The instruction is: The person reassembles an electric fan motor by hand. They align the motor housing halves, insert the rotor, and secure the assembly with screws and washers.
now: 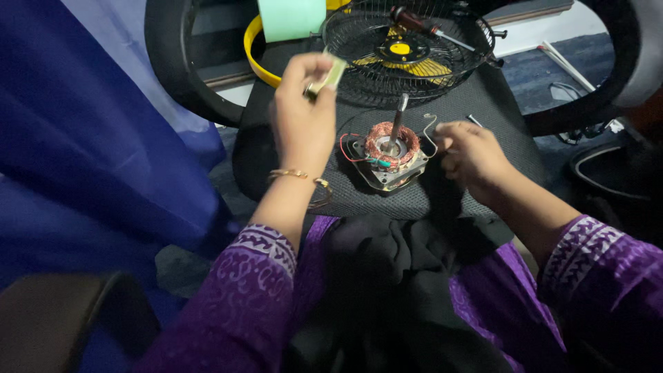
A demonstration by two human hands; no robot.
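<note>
A fan motor (391,153) with copper windings and an upright steel shaft lies on a black mesh seat (483,131). My left hand (302,117) is raised to the left of the motor and pinches a small pale-green and metal part (326,77). My right hand (469,153) rests on the seat right of the motor, fingers curled around a thin grey wire (431,131) that leads to the motor. Red and teal wires run along the motor's left side.
A black wire fan guard (414,48) with a yellow hub lies at the back of the seat, a screwdriver (421,25) across it. A yellow ring (257,55) and a mint-green object (291,18) sit behind. Blue cloth (90,138) hangs at left; black cloth covers my lap.
</note>
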